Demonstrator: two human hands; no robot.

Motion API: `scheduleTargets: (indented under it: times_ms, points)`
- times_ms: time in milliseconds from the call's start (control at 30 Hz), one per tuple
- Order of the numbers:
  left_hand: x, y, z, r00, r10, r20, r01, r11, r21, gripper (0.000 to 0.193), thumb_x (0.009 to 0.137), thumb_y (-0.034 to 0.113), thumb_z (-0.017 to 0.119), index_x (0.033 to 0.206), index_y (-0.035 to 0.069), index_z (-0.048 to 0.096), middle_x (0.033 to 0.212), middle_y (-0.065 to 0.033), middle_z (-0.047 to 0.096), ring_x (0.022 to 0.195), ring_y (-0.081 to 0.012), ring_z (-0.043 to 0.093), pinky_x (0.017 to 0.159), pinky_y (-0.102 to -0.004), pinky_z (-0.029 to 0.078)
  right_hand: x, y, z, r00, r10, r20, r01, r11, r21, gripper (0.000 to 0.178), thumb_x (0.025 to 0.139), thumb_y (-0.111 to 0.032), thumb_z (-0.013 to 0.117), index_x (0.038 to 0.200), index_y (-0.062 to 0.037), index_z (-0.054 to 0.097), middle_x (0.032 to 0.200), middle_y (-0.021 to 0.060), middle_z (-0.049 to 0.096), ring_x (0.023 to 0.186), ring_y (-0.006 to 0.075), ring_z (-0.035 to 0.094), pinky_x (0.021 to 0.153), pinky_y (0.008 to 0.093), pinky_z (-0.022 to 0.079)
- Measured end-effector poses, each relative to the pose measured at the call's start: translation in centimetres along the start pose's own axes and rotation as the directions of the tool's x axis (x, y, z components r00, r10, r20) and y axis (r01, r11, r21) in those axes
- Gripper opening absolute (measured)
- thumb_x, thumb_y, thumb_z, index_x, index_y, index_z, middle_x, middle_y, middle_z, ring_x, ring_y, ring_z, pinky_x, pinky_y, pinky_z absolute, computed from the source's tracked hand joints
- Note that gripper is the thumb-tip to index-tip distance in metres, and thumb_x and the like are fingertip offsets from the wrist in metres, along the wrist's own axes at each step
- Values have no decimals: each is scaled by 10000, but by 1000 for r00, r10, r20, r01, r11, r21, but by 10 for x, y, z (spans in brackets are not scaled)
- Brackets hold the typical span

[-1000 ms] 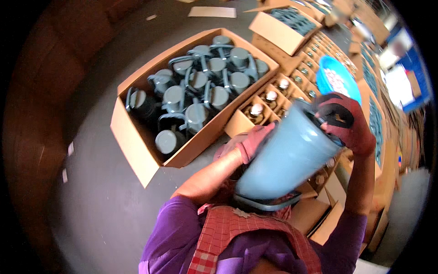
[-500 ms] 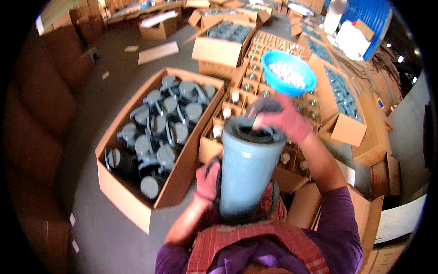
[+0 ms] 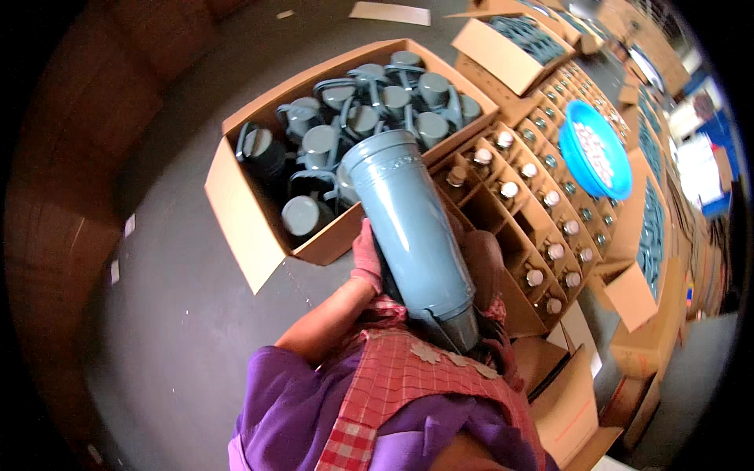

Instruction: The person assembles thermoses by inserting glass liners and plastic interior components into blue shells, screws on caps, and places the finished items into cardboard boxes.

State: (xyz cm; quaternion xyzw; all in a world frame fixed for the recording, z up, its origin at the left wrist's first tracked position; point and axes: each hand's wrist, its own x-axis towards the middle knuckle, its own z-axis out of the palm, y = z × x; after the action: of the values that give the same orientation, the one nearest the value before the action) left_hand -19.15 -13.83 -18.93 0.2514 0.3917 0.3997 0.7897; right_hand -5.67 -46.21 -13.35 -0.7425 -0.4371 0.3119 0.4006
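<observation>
A large blue-grey vacuum flask [image 3: 412, 224] leans across my lap, its broad, ringed end up and away to the left. A dark part [image 3: 455, 328] at its lower end rests against my apron. My left hand [image 3: 366, 255], in a pink and black glove, is closed against the flask's left side, partly hidden by it. My right hand does not show. Just beyond the flask, an open carton [image 3: 318, 250] holds several similar flasks [image 3: 318, 145] with grey round ends up and strap-like handles.
To the right, a divided carton [image 3: 514, 294] holds rows of glassy pieces, several with pale caps [image 3: 509, 190]. A blue bowl [image 3: 577, 157] of small white pieces sits on it. More open cartons [image 3: 503, 55] stand farther off; an open-flapped carton [image 3: 561, 412] is near my right.
The flask has tipped from nearly upright to leaning up and left. My right hand has left its upper rim and gone out of sight. The view has turned, shifting the cartons.
</observation>
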Motion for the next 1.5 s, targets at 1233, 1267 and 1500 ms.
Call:
scheduleTargets:
  times_ms: [1233, 1267, 1500]
  points:
    - [20, 139, -104, 863, 121, 491, -394, -446, 804, 549, 709, 504, 626, 1084, 103, 605, 1294, -143, 470, 1199, -329, 423, 1039, -426, 273, 435, -229, 106, 654, -755, -54, 664, 607, -437, 373, 630, 15, 613, 993, -70, 616, 1071, 124, 602, 999, 305, 572, 866, 335, 455]
    - [23, 141, -100, 866, 99, 491, -418, -396, 817, 565, 711, 518, 619, 1079, 90, 608, 1290, -141, 475, 1205, -324, 417, 1040, -425, 269, 443, -225, 122, 616, -787, -15, 675, 538, -505, 321, 616, 31, 583, 921, -63, 607, 1075, 132, 584, 1026, 320, 547, 888, 369, 444]
    - [24, 167, -95, 879, 101, 465, -443, -184, 877, 498, 721, 406, 685, 1047, 32, 641, 1105, -185, 603, 1011, -299, 580, 896, -374, 440, 424, -246, 252, 400, -825, 399, 794, 94, -601, 175, 703, -164, 527, 850, -157, 622, 1159, 94, 548, 1175, 304, 433, 988, 465, 308]
